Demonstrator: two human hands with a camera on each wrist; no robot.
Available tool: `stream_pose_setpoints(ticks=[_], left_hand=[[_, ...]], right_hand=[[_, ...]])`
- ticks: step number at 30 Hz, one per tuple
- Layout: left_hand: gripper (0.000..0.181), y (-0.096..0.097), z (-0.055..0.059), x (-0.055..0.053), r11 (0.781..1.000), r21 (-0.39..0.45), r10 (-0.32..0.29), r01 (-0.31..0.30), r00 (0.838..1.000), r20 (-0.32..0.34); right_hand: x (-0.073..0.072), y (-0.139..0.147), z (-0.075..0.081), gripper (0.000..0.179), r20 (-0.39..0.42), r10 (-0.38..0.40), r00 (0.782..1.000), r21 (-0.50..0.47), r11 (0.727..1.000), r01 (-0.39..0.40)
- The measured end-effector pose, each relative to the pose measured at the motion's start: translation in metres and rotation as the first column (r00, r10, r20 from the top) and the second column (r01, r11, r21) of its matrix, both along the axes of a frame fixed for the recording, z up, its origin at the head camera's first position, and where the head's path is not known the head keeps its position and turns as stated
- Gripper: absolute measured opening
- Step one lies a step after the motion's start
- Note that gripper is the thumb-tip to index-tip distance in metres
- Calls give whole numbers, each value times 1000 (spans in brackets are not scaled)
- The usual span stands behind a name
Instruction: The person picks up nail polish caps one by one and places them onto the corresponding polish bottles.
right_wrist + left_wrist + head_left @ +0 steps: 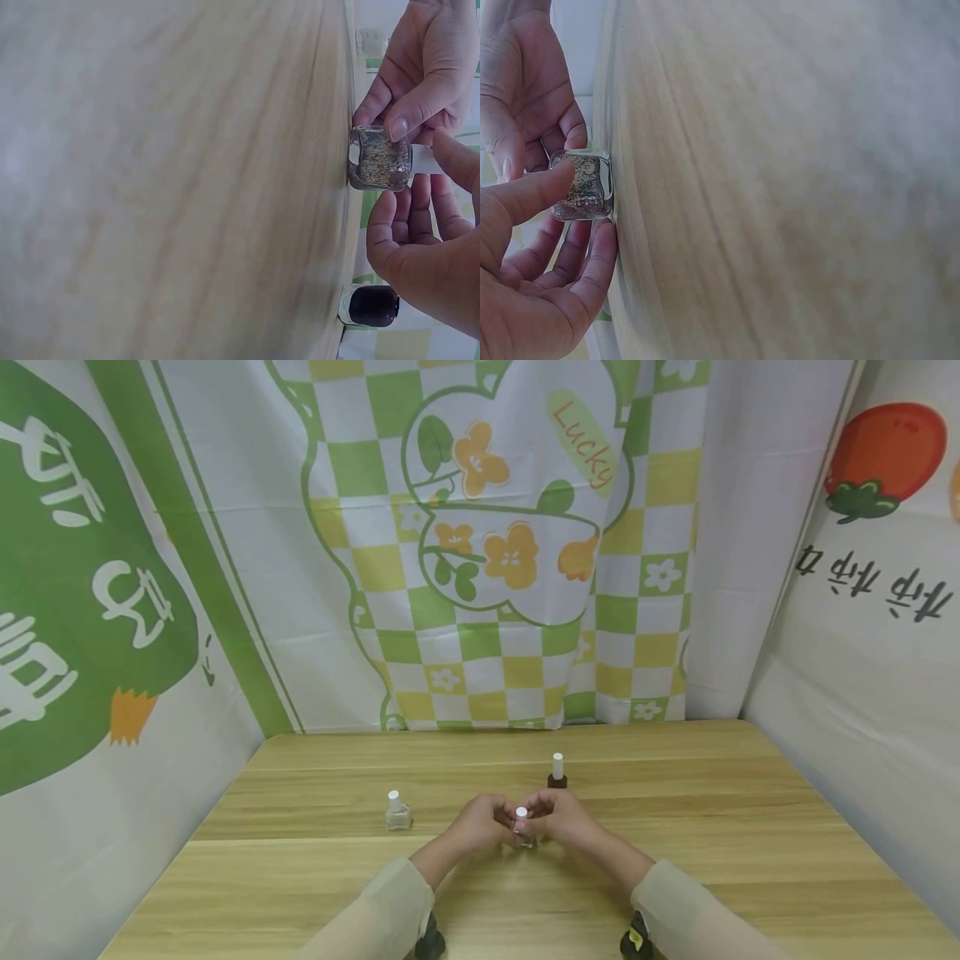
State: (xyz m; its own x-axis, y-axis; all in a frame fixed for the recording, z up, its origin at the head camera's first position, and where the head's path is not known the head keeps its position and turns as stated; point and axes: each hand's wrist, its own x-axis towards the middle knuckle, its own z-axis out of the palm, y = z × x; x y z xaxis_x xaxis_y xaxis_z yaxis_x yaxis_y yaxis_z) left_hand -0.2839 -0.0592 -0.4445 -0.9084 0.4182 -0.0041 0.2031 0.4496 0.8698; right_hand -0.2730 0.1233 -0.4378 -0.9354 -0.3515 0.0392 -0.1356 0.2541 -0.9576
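A small clear nail polish bottle (526, 842) with glitter inside stands upright at the table's middle, its base close to the tabletop. My left hand (480, 823) grips the glass body, thumb across the front, as the left wrist view shows. My right hand (567, 818) pinches the white cap (424, 160) between thumb and forefinger, its other fingers curled beside the bottle. The cap is on the bottle's neck. Just behind my right hand stands a dark nail polish bottle (557, 782) with a white cap, its lower part hidden in the head view.
A clear nail polish bottle (398, 817) with a white cap stands to the left of my hands. The wooden table (300, 893) reaches back to a green and yellow checked curtain (480, 668). Printed cloths hang along both sides.
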Motion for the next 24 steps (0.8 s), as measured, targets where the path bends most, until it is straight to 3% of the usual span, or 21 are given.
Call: stream_pose_setpoints(ticks=[9, 16, 24], left_hand=[[23, -3, 4, 1, 999, 32, -13, 13, 1000, 7], [24, -5, 8, 0, 1000, 20, 12, -12, 1000, 10], [26, -10, 27, 2, 1000, -25, 17, -18, 999, -44]], right_hand=[[-1, 2, 1, 25, 19, -5, 1000, -12, 1000, 5], [0, 7, 11, 29, -20, -10, 1000, 12, 1000, 10], [2, 17, 29, 31, -49, -5, 999, 52, 999, 7]])
